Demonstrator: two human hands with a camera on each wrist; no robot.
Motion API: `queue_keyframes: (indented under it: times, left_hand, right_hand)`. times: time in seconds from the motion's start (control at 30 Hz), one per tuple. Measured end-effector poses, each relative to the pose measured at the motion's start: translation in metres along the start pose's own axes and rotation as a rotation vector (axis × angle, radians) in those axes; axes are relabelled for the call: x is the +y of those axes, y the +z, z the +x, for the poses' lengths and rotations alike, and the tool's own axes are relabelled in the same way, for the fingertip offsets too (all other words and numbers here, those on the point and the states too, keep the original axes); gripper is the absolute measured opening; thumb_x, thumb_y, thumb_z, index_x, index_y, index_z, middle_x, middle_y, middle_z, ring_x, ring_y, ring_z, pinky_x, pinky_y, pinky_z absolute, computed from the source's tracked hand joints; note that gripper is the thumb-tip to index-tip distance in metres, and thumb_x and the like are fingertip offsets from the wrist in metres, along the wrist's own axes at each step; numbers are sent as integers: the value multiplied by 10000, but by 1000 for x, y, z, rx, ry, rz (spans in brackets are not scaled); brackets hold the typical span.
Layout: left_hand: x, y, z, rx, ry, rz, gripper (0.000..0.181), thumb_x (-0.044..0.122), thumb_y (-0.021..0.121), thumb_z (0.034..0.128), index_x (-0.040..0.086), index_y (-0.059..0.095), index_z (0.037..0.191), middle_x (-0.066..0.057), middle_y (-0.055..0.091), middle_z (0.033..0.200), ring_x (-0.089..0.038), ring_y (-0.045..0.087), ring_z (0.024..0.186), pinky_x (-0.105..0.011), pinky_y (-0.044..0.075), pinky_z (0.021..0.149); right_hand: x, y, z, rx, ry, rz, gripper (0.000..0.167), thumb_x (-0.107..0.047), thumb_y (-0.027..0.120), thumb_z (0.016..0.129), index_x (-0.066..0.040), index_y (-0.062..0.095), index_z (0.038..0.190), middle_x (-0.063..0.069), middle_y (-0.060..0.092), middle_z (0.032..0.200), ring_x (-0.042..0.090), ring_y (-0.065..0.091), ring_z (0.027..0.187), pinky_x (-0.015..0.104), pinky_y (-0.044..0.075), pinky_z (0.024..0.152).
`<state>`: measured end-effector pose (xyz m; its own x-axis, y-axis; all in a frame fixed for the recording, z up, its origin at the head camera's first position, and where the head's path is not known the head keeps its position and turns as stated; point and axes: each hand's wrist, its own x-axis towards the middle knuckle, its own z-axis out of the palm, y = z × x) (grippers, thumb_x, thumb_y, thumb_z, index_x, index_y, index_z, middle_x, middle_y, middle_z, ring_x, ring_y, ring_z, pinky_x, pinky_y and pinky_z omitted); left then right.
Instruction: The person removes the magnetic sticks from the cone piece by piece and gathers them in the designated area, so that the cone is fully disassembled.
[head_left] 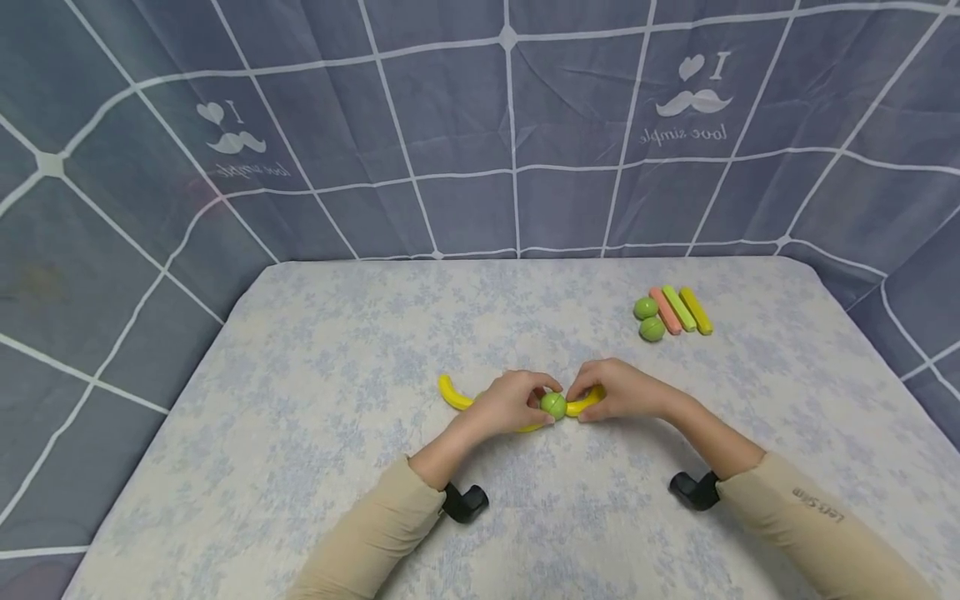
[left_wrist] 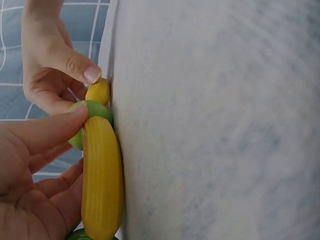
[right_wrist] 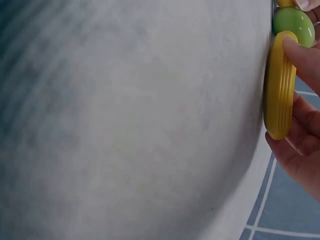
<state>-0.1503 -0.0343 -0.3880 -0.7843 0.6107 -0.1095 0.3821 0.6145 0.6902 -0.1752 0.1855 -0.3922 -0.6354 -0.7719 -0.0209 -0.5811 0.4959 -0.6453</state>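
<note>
Thumb and fingers of the left hand (head_left: 513, 403) pinch a green ball (head_left: 553, 405). Beside it the right hand (head_left: 621, 389) grips a curved yellow piece (head_left: 583, 406), whose end meets the ball. In the left wrist view another yellow piece (left_wrist: 102, 180) lies against the near side of the green ball (left_wrist: 98, 110), under the left hand (left_wrist: 42, 170). The right wrist view has the right hand's thumb on its yellow piece (right_wrist: 280, 90). Farther left on the table is one more curved yellow piece (head_left: 453, 393); part of a green ball shows between the pieces, mostly hidden by the left hand.
At the back right of the patterned table (head_left: 337, 333) lie two green balls (head_left: 652, 329), a pink stick (head_left: 665, 311), a lime stick (head_left: 679, 308) and a yellow stick (head_left: 697, 311). A grey-blue curtain (head_left: 465, 125) with white lines hangs behind the table.
</note>
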Motion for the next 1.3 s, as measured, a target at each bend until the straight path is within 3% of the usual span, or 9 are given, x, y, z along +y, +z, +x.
queue_keyframes:
  times: [0.33, 0.87, 1.3]
  left_hand:
    - [1, 3, 2, 34, -5, 28, 367, 122, 728, 815, 63, 632, 1165, -78, 651, 995, -111, 585, 770, -195, 463, 653]
    - [2, 6, 4, 71, 9, 88, 361, 126, 757, 786, 45, 660, 1124, -66, 669, 979, -150, 598, 857, -213, 466, 708]
    - [4, 8, 3, 95, 4, 130, 346, 128, 758, 784, 63, 674, 1114, -58, 671, 987, -156, 603, 867, -230, 474, 707]
  right_hand:
    - [-7, 4, 1, 22, -31, -96, 164, -114, 739, 796, -72, 724, 954, -38, 628, 872, 93, 566, 787, 279, 495, 715]
    - [-6, 5, 2, 12, -34, -37, 109, -128, 741, 797, -96, 697, 892, -75, 586, 793, 57, 477, 684, 239, 446, 612]
    - [-2, 3, 2, -21, -34, 14, 136, -121, 750, 785, -78, 713, 909, -45, 632, 823, 52, 534, 718, 242, 488, 651]
